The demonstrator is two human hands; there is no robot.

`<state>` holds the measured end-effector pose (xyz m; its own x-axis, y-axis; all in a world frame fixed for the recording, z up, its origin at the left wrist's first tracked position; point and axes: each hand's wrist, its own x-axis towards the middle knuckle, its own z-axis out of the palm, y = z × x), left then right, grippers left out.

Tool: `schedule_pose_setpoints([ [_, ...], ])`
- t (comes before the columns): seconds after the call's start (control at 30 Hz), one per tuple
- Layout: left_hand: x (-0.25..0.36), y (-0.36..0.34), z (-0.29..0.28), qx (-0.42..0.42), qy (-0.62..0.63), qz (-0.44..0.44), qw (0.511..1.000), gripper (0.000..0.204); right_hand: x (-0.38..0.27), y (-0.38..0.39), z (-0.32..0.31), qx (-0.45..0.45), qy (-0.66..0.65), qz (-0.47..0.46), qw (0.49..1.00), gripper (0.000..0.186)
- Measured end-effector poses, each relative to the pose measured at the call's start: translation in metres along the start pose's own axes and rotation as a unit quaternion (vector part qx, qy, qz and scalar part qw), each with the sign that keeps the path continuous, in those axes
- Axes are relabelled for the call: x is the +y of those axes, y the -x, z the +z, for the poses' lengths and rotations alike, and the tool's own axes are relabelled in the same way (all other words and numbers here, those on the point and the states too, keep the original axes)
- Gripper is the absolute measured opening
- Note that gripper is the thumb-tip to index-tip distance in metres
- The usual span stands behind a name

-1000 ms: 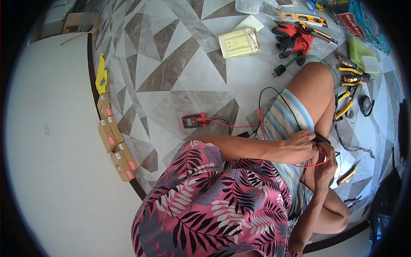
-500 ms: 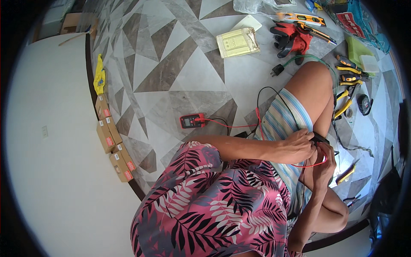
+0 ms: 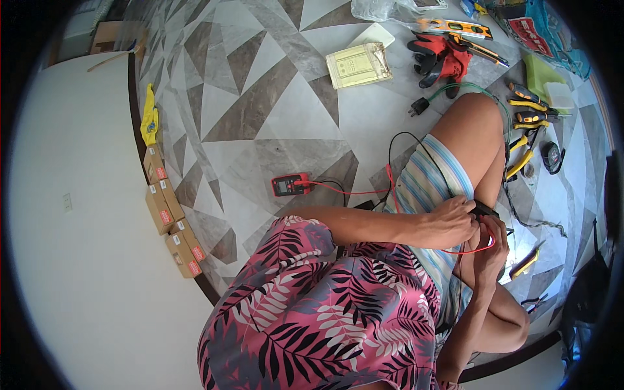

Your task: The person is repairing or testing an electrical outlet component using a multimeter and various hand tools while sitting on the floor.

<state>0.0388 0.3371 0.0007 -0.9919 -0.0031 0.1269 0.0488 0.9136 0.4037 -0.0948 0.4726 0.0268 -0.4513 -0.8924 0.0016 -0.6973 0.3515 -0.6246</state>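
Note:
My left hand (image 3: 455, 220) is closed in a pinch where the black test lead (image 3: 424, 148) runs up to its fingers. Close beside it, my right hand (image 3: 492, 244) is closed around the end of the red test lead (image 3: 473, 251), which loops over its fingers. A small black object (image 3: 482, 208) sits at the fingertips of both hands, above my lap; its kind is mostly hidden by them. Both leads come from a red and black multimeter (image 3: 290, 184) lying on the floor to the left. The probe tips cannot be made out.
To the right lie pliers (image 3: 520, 164), screwdrivers (image 3: 525, 93), a tape measure (image 3: 552, 157) and a yellow-handled tool (image 3: 524, 262). Ahead are red and black gloves (image 3: 442, 60), an orange level (image 3: 458, 28), a plug (image 3: 419, 106) and a pale yellow package (image 3: 359, 65). Cardboard boxes (image 3: 159, 205) line the left wall.
Both hands keep nearly the same pose at the black object. The floor and the things on it have shifted very slightly leftward in the picture.

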Motion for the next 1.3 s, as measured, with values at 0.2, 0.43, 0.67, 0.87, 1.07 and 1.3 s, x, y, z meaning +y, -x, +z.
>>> schedule_pose_setpoints([
  [0.2,0.0009,0.0001,0.0003,0.001,0.004,-0.003,1.000,0.017,-0.0038,-0.0021,-0.0001,0.000,-0.003,-0.001,1.000,0.020],
  [0.43,0.0005,-0.0011,0.0033,0.023,0.008,0.003,1.000,0.017,-0.0019,-0.0008,-0.0004,0.003,0.011,-0.002,1.000,0.021],
  [0.67,0.0000,0.0004,0.0012,0.006,0.012,-0.004,1.000,0.018,-0.0009,-0.0005,0.0009,0.002,0.006,-0.001,1.000,0.022],
  [0.87,0.0010,0.0010,0.0012,0.011,-0.008,-0.010,1.000,0.015,-0.0030,-0.0005,0.0013,0.001,-0.009,0.005,1.000,0.021],
  [1.07,0.0011,0.0003,0.0010,0.004,-0.015,-0.001,1.000,0.015,0.0000,0.0022,0.0021,0.007,0.006,-0.006,1.000,0.022],
  [1.3,0.0005,0.0008,-0.0002,0.009,-0.012,0.000,1.000,0.015,-0.0004,0.0026,0.0027,0.010,0.006,0.003,1.000,0.024],
])
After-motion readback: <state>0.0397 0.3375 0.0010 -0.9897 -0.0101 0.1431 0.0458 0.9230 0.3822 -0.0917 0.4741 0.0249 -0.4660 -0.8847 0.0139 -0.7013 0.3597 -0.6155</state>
